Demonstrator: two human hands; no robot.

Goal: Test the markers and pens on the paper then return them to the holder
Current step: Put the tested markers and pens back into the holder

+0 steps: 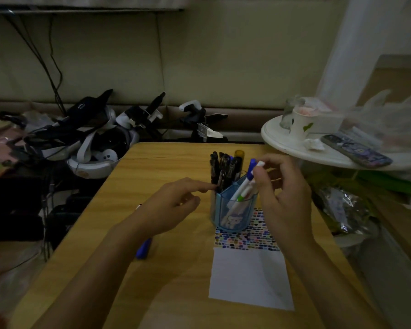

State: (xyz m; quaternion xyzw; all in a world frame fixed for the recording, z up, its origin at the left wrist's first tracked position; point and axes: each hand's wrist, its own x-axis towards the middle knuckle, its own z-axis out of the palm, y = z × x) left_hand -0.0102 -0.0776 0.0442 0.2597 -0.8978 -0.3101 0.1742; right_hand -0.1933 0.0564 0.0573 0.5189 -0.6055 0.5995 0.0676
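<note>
A translucent blue holder stands upright on the far end of a white paper, packed with black-capped pens at its back and white markers leaning in its front compartment. The paper beside the holder's base carries rows of small coloured test marks. A blue marker lies on the surface left of the holder.

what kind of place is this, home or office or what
Probably a cluttered room at home, used as a makeshift workspace: a small wooden table with a pen holder, headsets piled by the wall, and a side table holding a cup.
</note>
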